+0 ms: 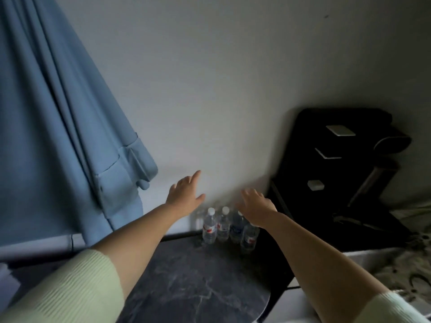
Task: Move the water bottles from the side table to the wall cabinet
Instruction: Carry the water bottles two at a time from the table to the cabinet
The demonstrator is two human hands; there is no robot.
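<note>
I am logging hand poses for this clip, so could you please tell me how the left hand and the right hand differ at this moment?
The left hand is raised in front of the bare wall, to the left of the water bottles; the right hand reaches lower, directly above them, and hides part of one. The left hand's fingers stretch out straight, while the right hand's droop slightly downward. Both are open, hold nothing, and extend from pale green sleeves.

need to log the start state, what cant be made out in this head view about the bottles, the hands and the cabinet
- Bottle count: the right hand covers part of the water bottles; blur hides any standing behind.
- Bottle labels: red and white, too small and blurred to read.
- Contact: neither the left hand nor the right visibly grips a bottle; touch cannot be told.
- Wall cabinet: not identifiable; the black unit is too dark to make out.
</note>
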